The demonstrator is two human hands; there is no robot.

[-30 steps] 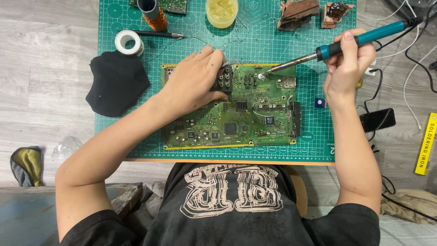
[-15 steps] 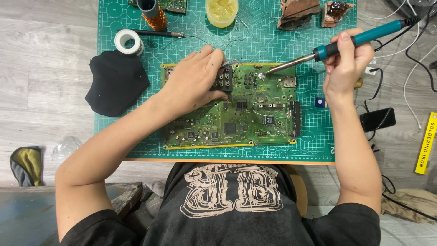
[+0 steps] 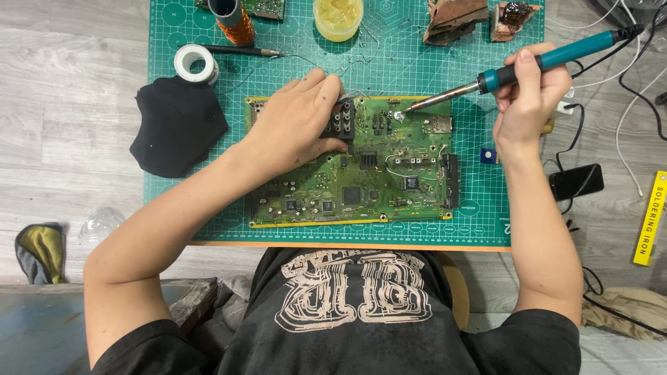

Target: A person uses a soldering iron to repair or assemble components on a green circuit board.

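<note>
I see the green circuit board (image 3: 351,167) lying flat on the green cutting mat (image 3: 486,229) on the worktop, with my left hand (image 3: 299,128) resting on its upper left part, fingers curled in a loose grip about a thin strand of wire. My right hand (image 3: 528,97) has a closed grip on the teal soldering iron (image 3: 549,59), tip touching the board's upper edge. 1 solder spool (image 3: 194,63) and a black cloth (image 3: 177,125) lie to the left.
</note>
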